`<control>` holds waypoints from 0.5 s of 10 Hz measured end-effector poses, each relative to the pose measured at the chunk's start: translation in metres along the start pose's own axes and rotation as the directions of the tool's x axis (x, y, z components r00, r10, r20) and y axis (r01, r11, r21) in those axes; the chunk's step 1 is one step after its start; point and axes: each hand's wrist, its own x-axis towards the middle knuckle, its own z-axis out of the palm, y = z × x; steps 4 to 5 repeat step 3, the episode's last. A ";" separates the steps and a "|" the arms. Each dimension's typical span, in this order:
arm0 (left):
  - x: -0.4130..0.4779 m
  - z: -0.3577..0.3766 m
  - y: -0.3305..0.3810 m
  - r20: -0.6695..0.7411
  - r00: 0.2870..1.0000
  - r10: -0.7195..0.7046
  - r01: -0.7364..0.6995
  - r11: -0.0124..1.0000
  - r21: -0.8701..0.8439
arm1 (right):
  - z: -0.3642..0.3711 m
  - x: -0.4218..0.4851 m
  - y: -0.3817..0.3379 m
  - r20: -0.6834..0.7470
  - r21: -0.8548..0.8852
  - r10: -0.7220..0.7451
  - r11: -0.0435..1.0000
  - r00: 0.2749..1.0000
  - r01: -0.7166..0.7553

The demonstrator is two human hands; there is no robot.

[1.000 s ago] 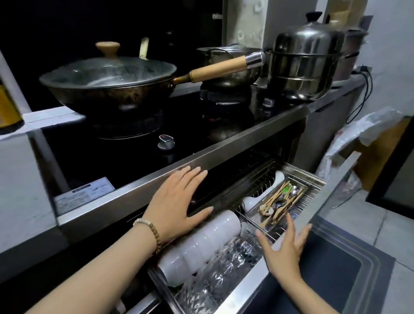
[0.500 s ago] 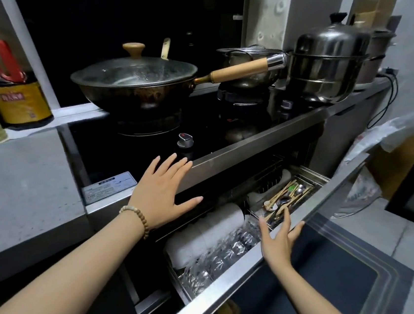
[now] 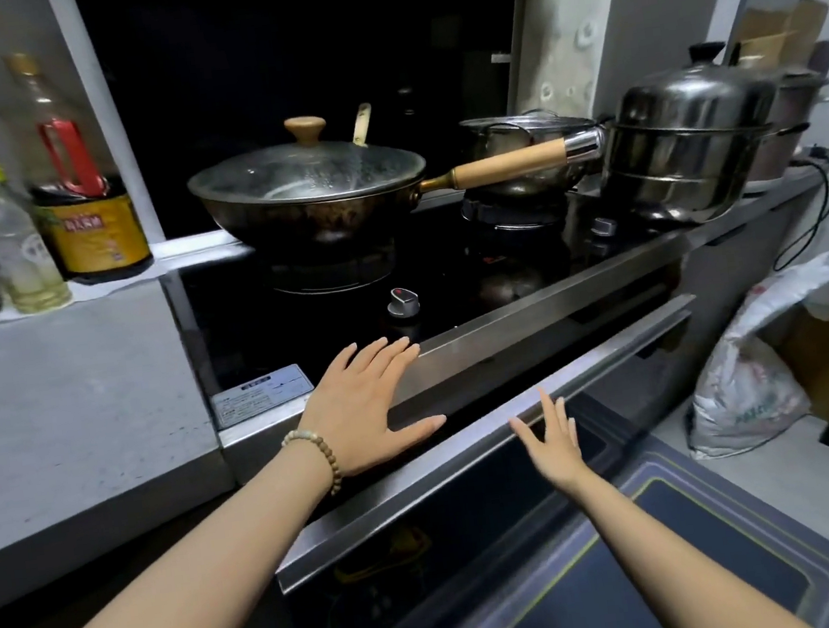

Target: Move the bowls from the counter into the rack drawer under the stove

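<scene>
The rack drawer (image 3: 422, 488) under the stove (image 3: 475, 276) sits nearly flush beneath the stove's steel front edge, with only a dark slit showing above its steel top rail; its inside is hidden, so the bowls cannot be seen and the grey worktop (image 3: 66, 405) to the left carries none in view. The left hand (image 3: 365, 402), with a bead bracelet (image 3: 322, 453) at the wrist, lies flat and wide open on the stove's front edge, fingers straight and together, thumb stretched out to the side over the dark slit, gripping nothing. The right hand (image 3: 553, 440) is also open, fingers spread and straight, the fingertips reaching the drawer's top rail; whether they press on it cannot be told, and it holds nothing. On the stove a dark wok (image 3: 307, 207) with a glass lid and a wooden handle stands on the left burner, a small steel pot (image 3: 522, 146) behind the handle, and a tall steel steamer (image 3: 687, 143) to the right. Bottles (image 3: 79, 197) stand at the back of the worktop, and a white bag (image 3: 740, 380) rests on the floor to the right
</scene>
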 end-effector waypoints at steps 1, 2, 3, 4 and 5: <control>0.000 -0.003 0.000 0.024 1.000 -0.004 0.005 1.000 -0.025 | -0.013 -0.013 -0.024 -0.034 -0.017 -0.121 0.993 0.992 0.120; 0.000 -0.006 0.002 0.042 0.999 -0.015 0.016 0.999 -0.028 | -0.035 -0.042 -0.076 -0.135 0.054 -0.283 0.955 0.949 0.293; -0.001 -0.009 0.003 0.075 0.997 -0.015 0.017 1.000 -0.021 | -0.066 -0.089 -0.144 -0.305 0.126 -0.547 0.788 0.779 0.603; -0.001 -0.009 0.003 0.075 0.997 -0.015 0.017 1.000 -0.021 | -0.066 -0.089 -0.144 -0.305 0.126 -0.547 0.788 0.779 0.603; -0.001 -0.009 0.003 0.075 0.997 -0.015 0.017 1.000 -0.021 | -0.066 -0.089 -0.144 -0.305 0.126 -0.547 0.788 0.779 0.603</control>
